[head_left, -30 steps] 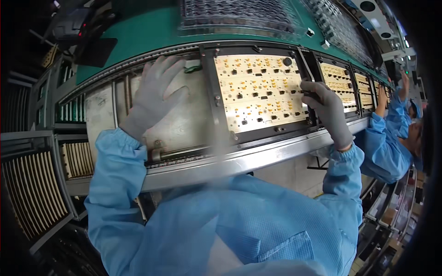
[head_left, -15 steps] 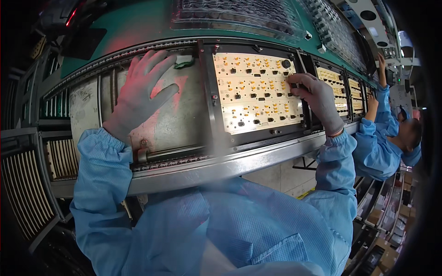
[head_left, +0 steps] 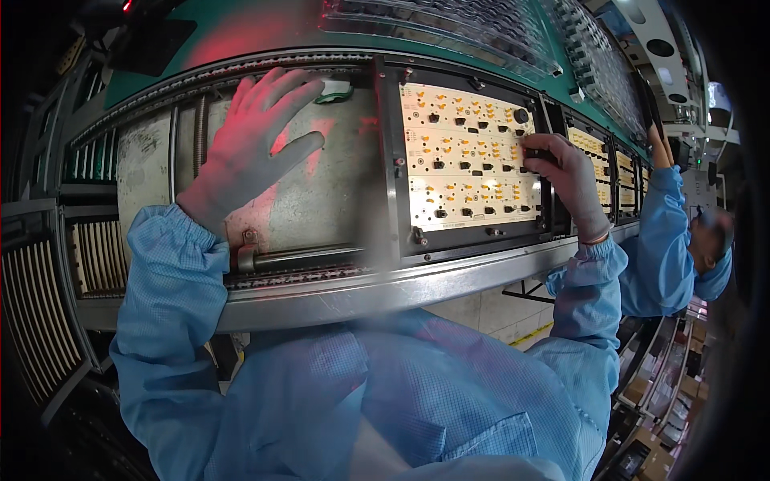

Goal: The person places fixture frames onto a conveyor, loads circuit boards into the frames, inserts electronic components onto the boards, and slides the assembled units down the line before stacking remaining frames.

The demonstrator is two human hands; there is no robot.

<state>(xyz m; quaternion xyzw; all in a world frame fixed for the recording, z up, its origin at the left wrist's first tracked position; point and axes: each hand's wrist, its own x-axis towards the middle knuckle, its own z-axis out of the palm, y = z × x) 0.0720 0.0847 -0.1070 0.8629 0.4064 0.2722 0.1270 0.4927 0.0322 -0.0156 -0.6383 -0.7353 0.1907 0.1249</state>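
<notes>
My left hand (head_left: 255, 143), in a grey glove, hovers over or rests on a bare metal plate (head_left: 337, 172) with its fingers spread, holding nothing. A green-and-white piece (head_left: 333, 93) lies just beyond its fingertips. To the right, a cream circuit board panel (head_left: 465, 191) sits in a black frame (head_left: 394, 160), carrying rows of small yellow and black parts. At the panel's right edge is my right hand (head_left: 568, 175), also gloved in grey, its thumb and fingers pinched together. What lies between those fingertips is dark and mostly hidden.
A metal rail (head_left: 321, 301) runs along the near side. Clear plastic trays (head_left: 449, 24) stand on the green surface beyond. More framed boards (head_left: 589, 152) continue rightward, where a person in blue (head_left: 662, 240) works. A slotted rack (head_left: 36, 309) stands at left.
The view has shifted somewhat. Framed panel and right hand now appear farther right, with the hand still at the panel's edge. My left hand remains spread over the plate.
</notes>
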